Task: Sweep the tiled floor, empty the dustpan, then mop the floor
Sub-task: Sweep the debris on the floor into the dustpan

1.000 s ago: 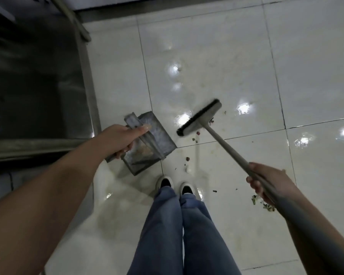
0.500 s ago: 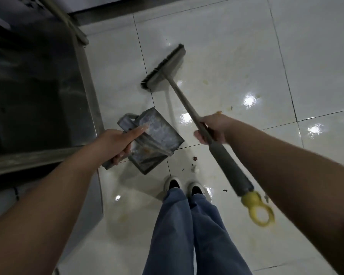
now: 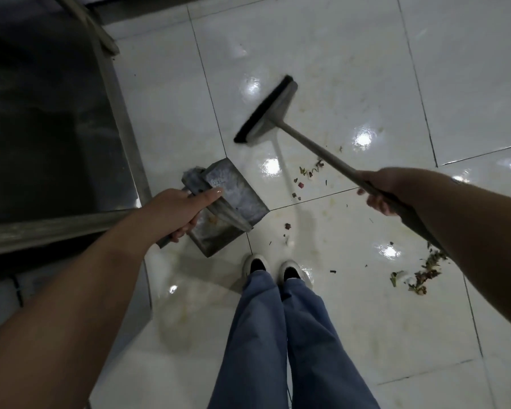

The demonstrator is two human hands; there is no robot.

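So the left hand (image 3: 176, 209) grips the dustpan (image 3: 233, 203) handle just above the floor (image 3: 351, 54), while right-hand fingers (image 3: 376, 203) wrap the broom (image 3: 266, 112) pole mid-shaft. Both look light and rigid; scraps (image 3: 419, 271) lie scattered.

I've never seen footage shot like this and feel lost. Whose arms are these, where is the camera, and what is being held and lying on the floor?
The camera sits on a person's head, looking down at their own arms, jeans and shoes. The left hand grips the handle of a grey dustpan. The right hand grips the shaft of a broom with dark bristles. Below is a glossy white tiled floor. Food scraps lie scattered on it: a small scatter under the shaft, a bigger pile under the right forearm. A metal-framed unit stands at the left.
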